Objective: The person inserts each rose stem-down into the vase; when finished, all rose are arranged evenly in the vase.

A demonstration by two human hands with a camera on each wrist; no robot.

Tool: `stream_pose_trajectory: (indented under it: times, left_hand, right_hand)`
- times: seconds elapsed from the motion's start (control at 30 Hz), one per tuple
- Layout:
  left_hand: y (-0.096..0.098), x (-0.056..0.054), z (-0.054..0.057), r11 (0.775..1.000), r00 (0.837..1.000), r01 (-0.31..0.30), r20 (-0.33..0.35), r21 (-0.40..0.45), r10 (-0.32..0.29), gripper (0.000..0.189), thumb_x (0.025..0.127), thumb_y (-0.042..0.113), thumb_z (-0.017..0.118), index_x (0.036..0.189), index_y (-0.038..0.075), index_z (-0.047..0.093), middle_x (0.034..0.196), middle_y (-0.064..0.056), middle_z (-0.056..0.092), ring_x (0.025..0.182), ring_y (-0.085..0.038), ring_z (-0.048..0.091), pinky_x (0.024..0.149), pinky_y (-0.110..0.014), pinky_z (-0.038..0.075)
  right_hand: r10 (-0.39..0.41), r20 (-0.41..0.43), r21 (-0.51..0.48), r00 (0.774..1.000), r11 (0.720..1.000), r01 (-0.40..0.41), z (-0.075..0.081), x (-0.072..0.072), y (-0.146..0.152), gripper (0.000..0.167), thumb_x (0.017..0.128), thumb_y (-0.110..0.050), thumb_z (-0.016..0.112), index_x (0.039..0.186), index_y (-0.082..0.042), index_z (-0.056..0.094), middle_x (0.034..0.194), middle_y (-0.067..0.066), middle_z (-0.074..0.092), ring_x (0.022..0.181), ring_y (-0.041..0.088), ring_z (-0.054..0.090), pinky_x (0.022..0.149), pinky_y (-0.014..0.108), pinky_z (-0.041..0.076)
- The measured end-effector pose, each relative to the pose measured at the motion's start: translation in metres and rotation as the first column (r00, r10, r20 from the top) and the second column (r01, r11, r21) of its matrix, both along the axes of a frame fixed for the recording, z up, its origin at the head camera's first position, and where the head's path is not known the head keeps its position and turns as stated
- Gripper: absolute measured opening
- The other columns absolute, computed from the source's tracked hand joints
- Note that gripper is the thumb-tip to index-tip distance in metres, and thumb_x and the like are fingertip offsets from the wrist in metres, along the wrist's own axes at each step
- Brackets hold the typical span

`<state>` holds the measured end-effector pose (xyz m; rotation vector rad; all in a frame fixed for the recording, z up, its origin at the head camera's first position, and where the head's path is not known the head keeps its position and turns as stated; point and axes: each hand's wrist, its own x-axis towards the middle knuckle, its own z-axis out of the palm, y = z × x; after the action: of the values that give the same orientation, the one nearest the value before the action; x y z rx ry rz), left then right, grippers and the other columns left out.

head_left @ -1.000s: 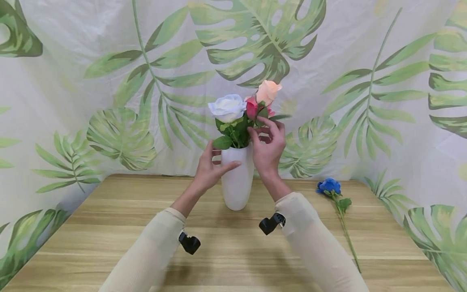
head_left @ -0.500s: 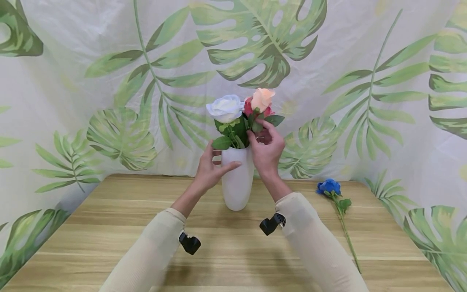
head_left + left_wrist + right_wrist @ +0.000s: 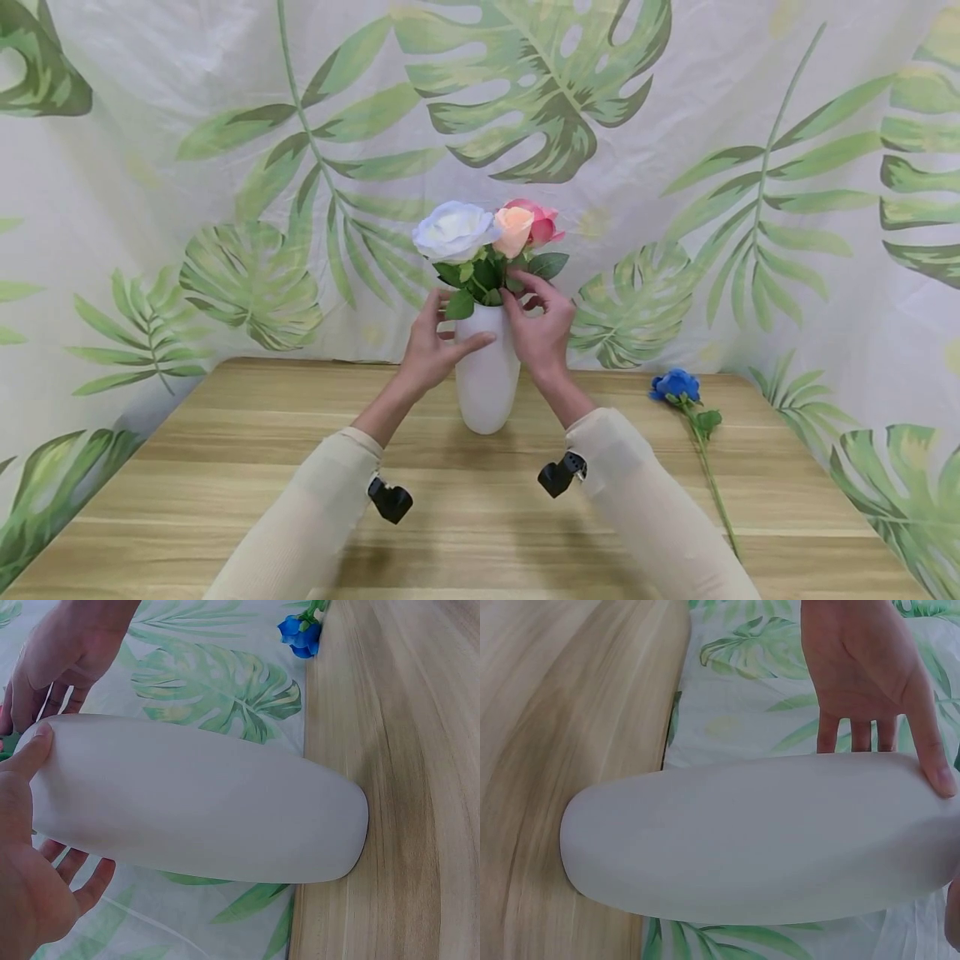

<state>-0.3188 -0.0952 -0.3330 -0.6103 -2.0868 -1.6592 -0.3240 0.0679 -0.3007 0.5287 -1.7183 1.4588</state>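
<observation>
A tall white vase stands upright on the table. My left hand grips its upper part, thumb across the near side and fingers round the far side. From the vase's mouth rise a white rose with bluish petal edges, a peach rose and a pinkish-red rose behind it. My right hand is at the right of the rim and pinches the peach rose's stem among the leaves. In the left wrist view, the vase hides part of the left fingers.
A blue rose with a long green stem lies on the right of the wooden table. A leaf-patterned cloth hangs right behind the table's back edge. Small black cameras sit on both wrists.
My right hand has lowered toward the rim, and the peach rose has sunk and shifted left, in front of the pinkish-red one. The white rose has tilted slightly left. My left hand stays put.
</observation>
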Motion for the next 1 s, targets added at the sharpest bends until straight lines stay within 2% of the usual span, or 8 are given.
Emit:
stream_pose_trajectory:
  times: [0.3,0.43,0.67,0.83,1.0]
  left_hand:
    - [0.000,0.000,0.001,1.000,1.000,0.006,-0.002,0.011,-0.006,0.066,0.084,0.009,0.087,0.137,0.003,0.048,0.129,-0.015,0.056,0.113,-0.028,0.055,0.092,-0.052,0.055]
    - [0.001,-0.001,0.000,1.000,1.000,0.020,-0.015,0.019,-0.020,0.069,0.084,0.006,0.087,0.140,0.002,0.047,0.132,-0.015,0.057,0.116,-0.028,0.056,0.093,-0.053,0.056]
    - [0.000,0.000,0.000,0.999,0.999,0.040,-0.015,0.035,-0.039,0.074,0.084,0.004,0.087,0.145,0.003,0.045,0.139,-0.015,0.055,0.122,-0.031,0.057,0.094,-0.054,0.057]
    - [0.000,-0.001,0.000,0.998,0.999,0.047,-0.012,0.044,-0.046,0.075,0.084,0.005,0.086,0.146,0.003,0.044,0.139,-0.016,0.055,0.122,-0.033,0.056,0.095,-0.057,0.055]
    - [0.000,-0.001,0.000,0.998,0.999,0.047,-0.004,0.044,-0.047,0.073,0.084,0.006,0.087,0.144,0.003,0.045,0.137,-0.016,0.055,0.121,-0.032,0.056,0.095,-0.056,0.055]
  right_hand:
    - [-0.026,0.034,0.109,0.999,0.994,0.022,0.000,0.003,0.006,0.016,0.089,0.001,0.077,0.105,0.002,0.079,0.097,0.015,0.078,0.087,0.030,0.063,0.073,0.037,0.048]
    - [-0.018,0.044,0.162,0.999,0.987,0.011,0.001,0.009,0.013,0.016,0.090,-0.001,0.076,0.106,0.001,0.079,0.101,0.015,0.078,0.086,0.037,0.061,0.076,0.037,0.047]
    - [0.036,0.042,0.164,0.998,0.986,-0.042,-0.003,0.020,0.030,0.018,0.089,0.000,0.078,0.107,0.001,0.079,0.098,0.021,0.070,0.088,0.040,0.059,0.078,0.039,0.050]
    - [0.112,0.003,0.151,0.994,0.982,-0.111,-0.004,0.028,0.050,0.021,0.087,0.011,0.074,0.108,0.007,0.076,0.102,0.023,0.069,0.094,0.036,0.064,0.074,0.026,0.054]
    - [0.140,-0.045,0.176,0.989,0.976,-0.131,-0.004,0.039,0.076,0.026,0.086,0.015,0.073,0.111,0.009,0.074,0.099,0.023,0.072,0.090,0.027,0.065,0.071,0.018,0.054]
